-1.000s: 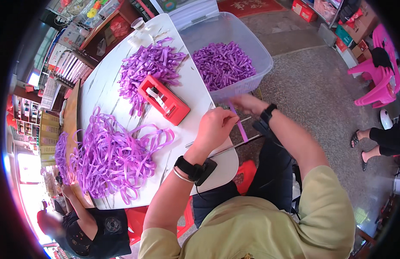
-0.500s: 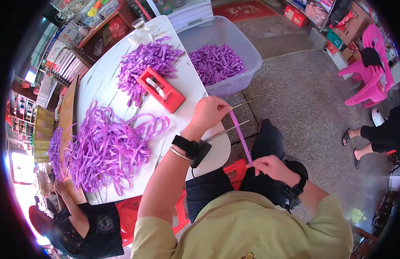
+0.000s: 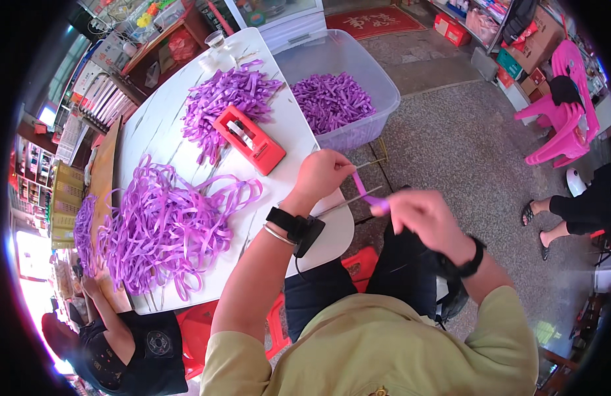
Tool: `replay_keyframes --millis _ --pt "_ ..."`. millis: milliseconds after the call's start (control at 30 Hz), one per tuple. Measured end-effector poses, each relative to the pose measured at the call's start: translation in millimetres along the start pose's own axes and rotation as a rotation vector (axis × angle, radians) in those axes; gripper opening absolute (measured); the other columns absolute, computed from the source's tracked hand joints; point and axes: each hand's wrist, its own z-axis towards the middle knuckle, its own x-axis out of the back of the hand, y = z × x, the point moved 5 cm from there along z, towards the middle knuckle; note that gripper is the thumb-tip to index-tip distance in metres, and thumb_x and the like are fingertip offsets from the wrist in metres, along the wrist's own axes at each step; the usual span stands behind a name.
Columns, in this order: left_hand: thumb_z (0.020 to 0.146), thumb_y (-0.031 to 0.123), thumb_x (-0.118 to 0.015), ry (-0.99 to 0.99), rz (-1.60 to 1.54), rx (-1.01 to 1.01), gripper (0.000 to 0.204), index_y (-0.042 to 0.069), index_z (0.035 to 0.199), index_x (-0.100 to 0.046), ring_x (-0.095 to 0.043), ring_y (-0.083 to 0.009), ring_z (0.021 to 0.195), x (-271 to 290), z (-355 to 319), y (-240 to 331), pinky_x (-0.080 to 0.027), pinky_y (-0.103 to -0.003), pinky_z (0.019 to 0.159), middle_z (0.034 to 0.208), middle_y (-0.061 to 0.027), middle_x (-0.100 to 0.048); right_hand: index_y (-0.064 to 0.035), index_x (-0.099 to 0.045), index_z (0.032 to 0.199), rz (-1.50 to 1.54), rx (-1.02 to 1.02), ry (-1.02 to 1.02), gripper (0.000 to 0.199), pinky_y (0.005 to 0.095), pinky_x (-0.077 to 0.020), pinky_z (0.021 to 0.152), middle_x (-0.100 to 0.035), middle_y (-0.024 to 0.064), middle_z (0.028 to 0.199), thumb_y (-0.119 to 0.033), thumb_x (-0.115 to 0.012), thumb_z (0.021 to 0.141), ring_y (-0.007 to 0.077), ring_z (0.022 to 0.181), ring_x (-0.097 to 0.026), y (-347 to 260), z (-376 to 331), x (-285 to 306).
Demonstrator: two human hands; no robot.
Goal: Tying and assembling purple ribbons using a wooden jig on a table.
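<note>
My left hand (image 3: 325, 175), at the table's right edge, pinches one end of a purple ribbon (image 3: 361, 183) between thumb and fingers. From there the ribbon runs down to a thin metal rod (image 3: 348, 200) jutting out past the table edge, and bends toward my right hand (image 3: 425, 221). Slightly smeared by motion, that hand is closed on the ribbon's other part beside the rod's tip. Whether the ribbon goes around the rod or only crosses it, I cannot tell. A second thin rod (image 3: 371, 162) sticks out just beyond my left hand.
On the white table (image 3: 249, 247) lie a loose heap of long purple ribbons (image 3: 167, 228), a pile of folded ribbon pieces (image 3: 223, 99) and a red tape dispenser (image 3: 250, 140). A clear plastic bin (image 3: 384, 99) holds more pieces. Another person (image 3: 130, 343) sits at left; pink chairs (image 3: 559, 109) stand right.
My right hand has moved up and away from my lap to the rod's tip. The ribbon, earlier stretched straight down between my hands, now bends at the rod. My left hand has barely moved.
</note>
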Motion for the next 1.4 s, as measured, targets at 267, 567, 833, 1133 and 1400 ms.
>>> replay_keyframes --millis 267,567,833,1133,1400 --pt "0.076 0.017 -0.056 0.116 -0.104 0.005 0.017 0.002 0.083 -0.058 -0.058 -0.0301 0.067 2.2 -0.4 -4.0 -0.045 -0.037 0.060 0.072 -0.0153 -0.059 -0.0034 -0.062 0.098 0.297 -0.214 -0.137 0.028 0.0164 -0.0229 0.044 -0.039 -0.0090 0.059 -0.026 -0.048 0.087 0.0003 0.049 -0.031 40.4 124.5 12.1" --pt "0.083 0.011 -0.046 0.153 -0.239 0.050 0.012 0.001 0.086 -0.042 -0.056 -0.0369 0.073 4.7 -1.1 -11.6 -0.043 -0.040 0.063 0.076 -0.0204 -0.055 -0.0074 -0.063 0.090 0.471 -0.469 -0.158 0.022 0.0144 -0.0237 0.041 -0.044 -0.0097 0.061 -0.026 -0.053 0.084 -0.0007 0.048 -0.034 87.1 143.7 10.1" --pt "0.078 0.009 -0.053 0.066 -0.159 -0.016 0.014 0.001 0.089 -0.051 -0.055 -0.0267 0.066 5.4 -0.4 -1.1 -0.043 -0.034 0.060 0.070 -0.0151 -0.054 -0.0112 -0.056 0.075 0.487 -0.613 -0.152 0.018 0.0132 -0.0263 0.040 -0.048 -0.0087 0.064 -0.026 -0.054 0.084 -0.0009 0.049 -0.036 133.0 142.9 14.4" --pt "0.080 0.011 -0.054 0.118 -0.361 -0.030 0.013 0.001 0.088 -0.050 -0.053 -0.0177 0.062 -0.7 2.0 -20.6 -0.042 -0.029 0.058 0.070 -0.0108 -0.055 -0.0108 -0.062 0.095 0.458 -0.422 -0.203 0.023 0.0134 -0.0225 0.040 -0.048 -0.0099 0.066 -0.028 -0.052 0.085 -0.0016 0.050 -0.036 96.7 144.6 9.9" --pt "0.079 0.010 -0.055 0.091 -0.308 0.001 0.013 0.001 0.086 -0.050 -0.053 -0.0172 0.063 0.1 1.6 -16.2 -0.042 -0.029 0.059 0.070 -0.0104 -0.055 -0.0082 -0.061 0.101 0.430 -0.479 -0.154 0.026 0.0128 -0.0244 0.043 -0.045 -0.0114 0.066 -0.026 -0.051 0.086 -0.0017 0.051 -0.033 106.5 140.9 13.0"
